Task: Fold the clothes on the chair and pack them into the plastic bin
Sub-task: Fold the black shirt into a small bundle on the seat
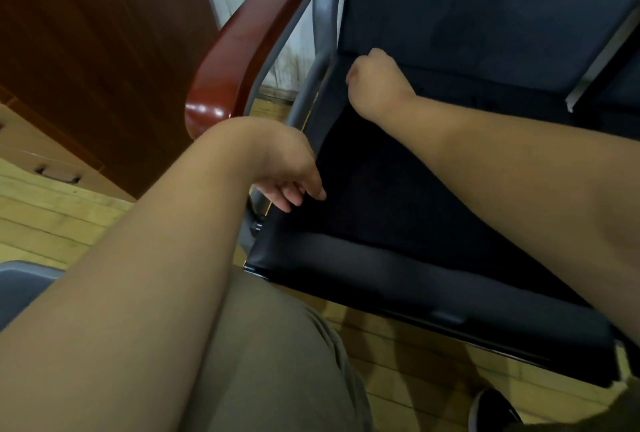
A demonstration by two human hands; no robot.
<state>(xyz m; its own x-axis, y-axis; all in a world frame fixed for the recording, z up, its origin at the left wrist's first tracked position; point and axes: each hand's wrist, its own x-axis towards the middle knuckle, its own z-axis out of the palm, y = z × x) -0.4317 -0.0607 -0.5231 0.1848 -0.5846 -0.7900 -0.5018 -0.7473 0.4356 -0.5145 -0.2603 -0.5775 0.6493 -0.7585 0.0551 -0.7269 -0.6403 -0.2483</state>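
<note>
A reddish-brown wooden cabinet (86, 33) fills the far left above a pale plank floor (52, 220). The rounded rim of a grey plastic bin (24, 279) shows at the near left edge; its contents cannot be seen. Right of it rises the glossy, curved red-brown armrest (249, 43) of a chair (415, 279) with smooth dark padding and a grey metal frame. The left hand (291, 175) hangs over the seat's near-left side, fingers loosely bent and slightly spread, tips touching the edge of a dark garment (381, 189) without plainly pinching it. The matte black garment lies flat across the seat. At its far-left corner the right hand (377, 81) is balled tight, gripping the cloth. Khaki trousers (277, 362) sit nearest, and a dark shoe (491, 411) shows at near right.
</note>
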